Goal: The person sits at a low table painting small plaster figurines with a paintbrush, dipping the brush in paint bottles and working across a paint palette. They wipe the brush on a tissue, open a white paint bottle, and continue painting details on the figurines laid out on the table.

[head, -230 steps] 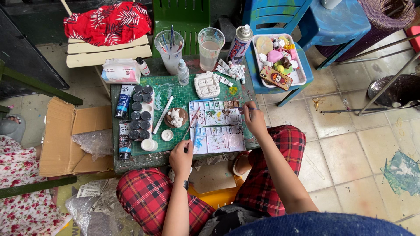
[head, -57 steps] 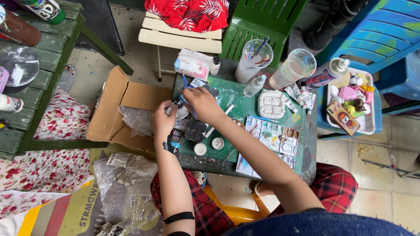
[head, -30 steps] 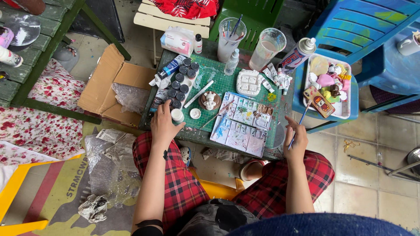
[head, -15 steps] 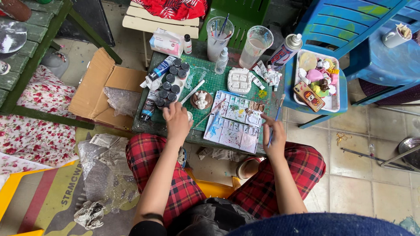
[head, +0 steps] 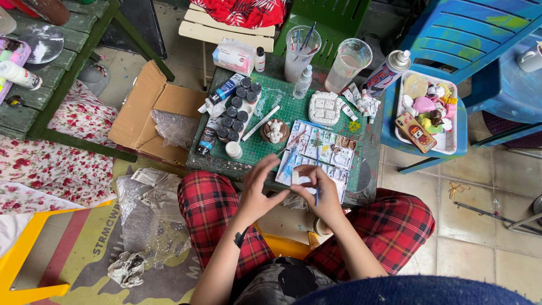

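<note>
My left hand (head: 261, 189) and my right hand (head: 320, 192) meet over the front edge of a white paint palette (head: 333, 153) on a small table covered by a green cutting mat (head: 285, 110). A small white piece (head: 294, 178) is pinched between the fingertips of both hands. My right hand also grips a thin blue paintbrush (head: 317, 161) that points away from me. A white figurine (head: 275, 131) on a brown disc stands just beyond my left hand. My legs in red plaid trousers are under the table.
Rows of dark-capped paint jars (head: 237, 113) line the mat's left side, with a white mould (head: 324, 107), two clear cups (head: 350, 56) and a spray can (head: 387, 70) further back. A tray of trinkets (head: 451, 144) sits right, an open cardboard box (head: 152, 110) left.
Both hands have come together at the near edge of the palette. Half a second ago the left hand was by the figurine and the right hand at the palette's right edge.
</note>
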